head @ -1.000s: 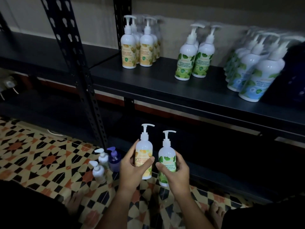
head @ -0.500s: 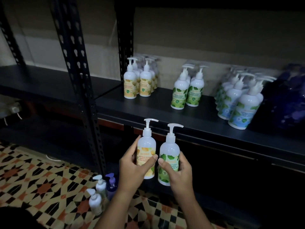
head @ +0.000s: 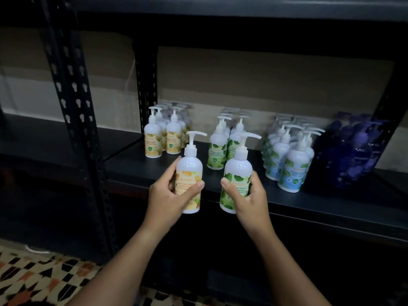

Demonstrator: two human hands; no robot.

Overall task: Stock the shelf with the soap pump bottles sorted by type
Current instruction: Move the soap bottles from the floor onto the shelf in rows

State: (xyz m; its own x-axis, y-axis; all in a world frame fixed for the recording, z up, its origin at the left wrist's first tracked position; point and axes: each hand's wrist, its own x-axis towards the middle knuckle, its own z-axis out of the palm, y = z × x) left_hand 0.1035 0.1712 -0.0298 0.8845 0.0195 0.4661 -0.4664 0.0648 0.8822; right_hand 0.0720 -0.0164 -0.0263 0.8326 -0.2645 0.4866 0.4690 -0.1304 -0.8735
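Bottles are what the coming move turns on, two of them, both upright with their long axes near vertical and their pump spouts pointing right. The yellow-label bottle (head: 189, 173) sits in the left hand (head: 164, 198), whose thumb lies across the label front with the fingers curled round the far side; the green-label bottle (head: 236, 173) sits in the right hand (head: 249, 196), gripped the same way low on the body. Both are held in the air just before the front edge of the shelf (head: 331, 208), their bases below the level of the shelf board, side by side with a narrow gap between them. Ahead of them on the board stand the sorted groups: the yellow group (head: 162, 134) lies beyond and slightly left of the left hand, the green group (head: 225, 144) lies straight beyond the gap between the two held bottles, closer to the right hand's line. Further right are the blue-label group (head: 287, 157) and a cluster of dark purple bottles (head: 355, 149). Judging by this layout, each hand already carries the type whose group is nearest it, so each bottle probably needs lifting over the edge and pushing forward without the arms crossing. Patterned floor tiles (head: 33, 277) show lower left.
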